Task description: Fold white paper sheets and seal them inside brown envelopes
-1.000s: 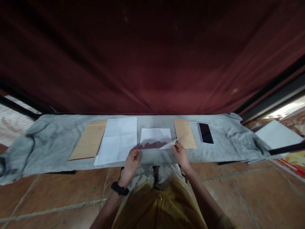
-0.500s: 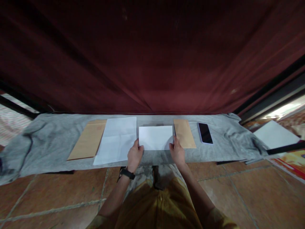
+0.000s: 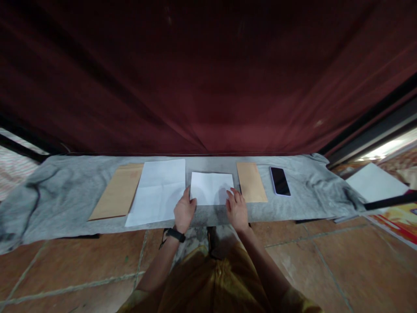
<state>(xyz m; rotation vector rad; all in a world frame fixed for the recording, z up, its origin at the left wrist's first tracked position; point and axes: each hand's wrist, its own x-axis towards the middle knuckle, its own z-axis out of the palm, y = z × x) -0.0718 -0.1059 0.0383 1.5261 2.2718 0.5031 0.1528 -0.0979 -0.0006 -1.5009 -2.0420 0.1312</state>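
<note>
From where I stood, grey cloth (image 3: pixel 61 195) ran across the middle of the frame below a dark red curtain (image 3: pixel 208 95), with brown tiled floor (image 3: pixel 91 258) along the bottom. At centre left lay a few brown envelopes (image 3: pixel 115 191), stacked at a slant, and right against them a large white sheet (image 3: pixel 159 184) with faint creases. Next came the left hand (image 3: pixel 184 213), a dark band (image 3: pixel 176 235) on its wrist, its thumb and fingers at the lower left corner of a smaller white paper (image 3: pixel 211 184); I couldn't tell whether it pinched that corner. The paper lay flat on the cloth, at the centre of the frame. Over its lower right corner was the right hand (image 3: pixel 237 211), fingers loosely spread and grasping nothing. Just beyond lay a single brown envelope (image 3: pixel 252 182), then, right of centre, a dark-screened phone (image 3: pixel 280 181). At the right edge, past the cloth, were a pale sheet (image 3: pixel 376 182) and a red-and-yellow print (image 3: pixel 399 221).
</note>
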